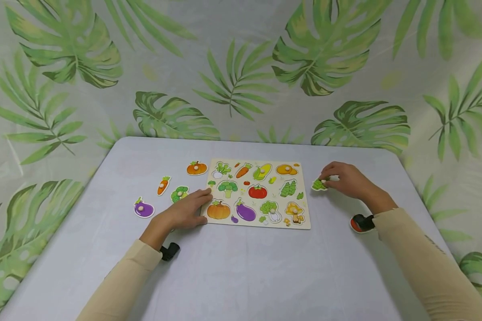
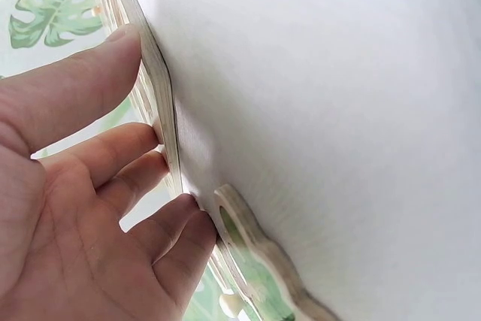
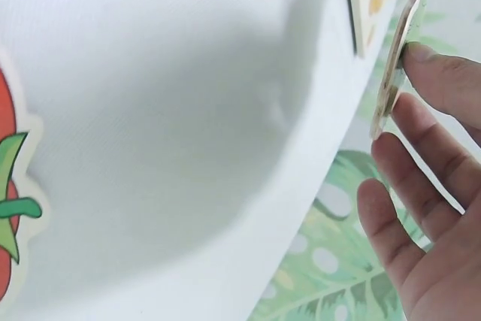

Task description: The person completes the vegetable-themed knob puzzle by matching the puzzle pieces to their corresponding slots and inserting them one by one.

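A wooden vegetable puzzle board (image 1: 257, 223) lies flat on the table. My left hand (image 1: 189, 209) rests at its left edge, thumb near the lower corner; in the left wrist view the fingertips of that hand (image 2: 98, 186) touch the board's side (image 2: 161, 95). Right of the board, my right hand (image 1: 347, 180) pinches a green vegetable puzzle piece (image 1: 318, 185) with a pale knob. The right wrist view shows this piece (image 3: 398, 50) edge-on at the thumb and fingertips, tilted above the table. A broccoli piece (image 1: 179, 194) lies beside my left hand, partly covered by it.
Left of the board lie a pumpkin piece (image 1: 197, 168), a carrot piece (image 1: 164, 185) and an eggplant piece (image 1: 143, 208). A tomato piece (image 3: 11, 186) lies under my right wrist, partly hidden in the head view. A leaf-patterned cloth (image 1: 241, 89) hangs behind the white table (image 1: 249, 276).
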The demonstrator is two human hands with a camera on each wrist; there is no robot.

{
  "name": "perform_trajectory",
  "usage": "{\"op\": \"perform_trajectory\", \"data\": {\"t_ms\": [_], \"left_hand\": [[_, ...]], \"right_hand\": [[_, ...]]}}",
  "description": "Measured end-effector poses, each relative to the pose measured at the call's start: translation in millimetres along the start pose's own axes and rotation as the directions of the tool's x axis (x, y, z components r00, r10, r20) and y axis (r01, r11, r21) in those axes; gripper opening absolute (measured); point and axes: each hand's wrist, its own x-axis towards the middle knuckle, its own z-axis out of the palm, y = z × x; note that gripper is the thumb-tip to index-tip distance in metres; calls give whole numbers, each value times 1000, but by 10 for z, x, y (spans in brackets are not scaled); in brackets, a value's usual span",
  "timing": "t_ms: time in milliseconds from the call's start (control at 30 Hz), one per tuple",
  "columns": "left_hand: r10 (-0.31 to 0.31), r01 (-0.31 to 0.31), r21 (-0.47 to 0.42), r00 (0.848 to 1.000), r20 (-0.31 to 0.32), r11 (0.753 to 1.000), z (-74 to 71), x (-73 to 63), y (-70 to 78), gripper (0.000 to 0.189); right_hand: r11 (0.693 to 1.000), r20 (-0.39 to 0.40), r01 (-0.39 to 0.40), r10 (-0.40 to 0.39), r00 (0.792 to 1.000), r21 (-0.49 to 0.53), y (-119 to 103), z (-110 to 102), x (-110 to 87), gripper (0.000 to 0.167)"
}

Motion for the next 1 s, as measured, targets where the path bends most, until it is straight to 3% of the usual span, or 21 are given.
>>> {"op": "perform_trajectory", "data": {"t_ms": [400,1000], "left_hand": [[1,-1,3,1000,3,1000,-1,-9,4,71],[13,-13,8,1000,8,1000,-5,2,-18,71]], "right_hand": [[996,6,84,-84,996,-13,-156,85,138,16],[993,72,116,-113,991,-37,-465,240,382,15]]}}
